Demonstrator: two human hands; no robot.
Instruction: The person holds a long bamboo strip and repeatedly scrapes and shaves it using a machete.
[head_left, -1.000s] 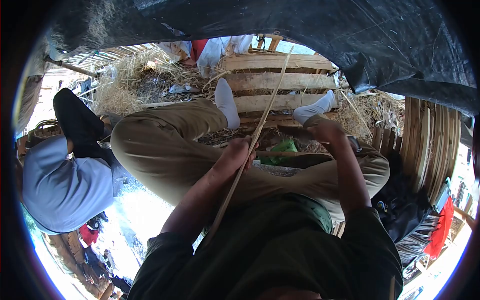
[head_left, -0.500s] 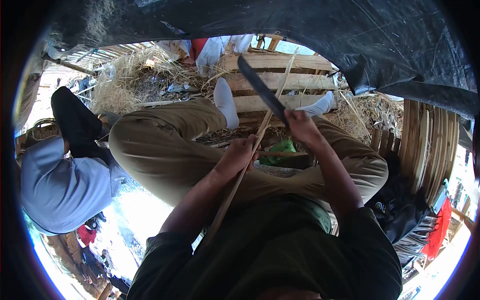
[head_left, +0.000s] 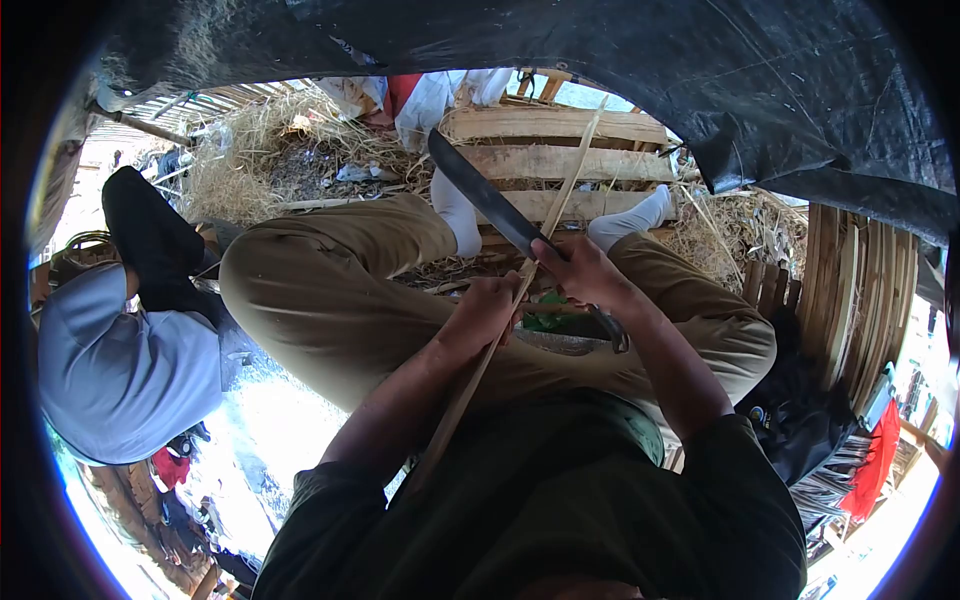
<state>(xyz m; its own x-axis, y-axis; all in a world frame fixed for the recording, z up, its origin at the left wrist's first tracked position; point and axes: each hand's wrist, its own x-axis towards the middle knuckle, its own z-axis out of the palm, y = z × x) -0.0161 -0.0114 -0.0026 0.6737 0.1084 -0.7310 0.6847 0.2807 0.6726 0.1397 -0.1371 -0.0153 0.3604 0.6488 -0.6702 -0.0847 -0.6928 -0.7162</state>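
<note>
My left hand is closed around a long, thin bamboo strip. One end of the strip points up and away past my feet, and the other runs down along my left forearm to my shirt. In my right hand is a machete with a long dark blade. The blade slants up to the left and crosses the strip just above my left hand. Below my right fist, the curved end of the machete handle shows. My palms and most of the fingers' inner sides are hidden.
Wooden slats lie beyond my socked feet, with dry straw to their left. Split wood pieces stand at the right. Another person's leg is close on my left. A dark tarp hangs overhead.
My right hand has moved left and slightly down, bringing the machete across the strip close to my left hand. The handle end has come into view. My left hand has barely moved.
</note>
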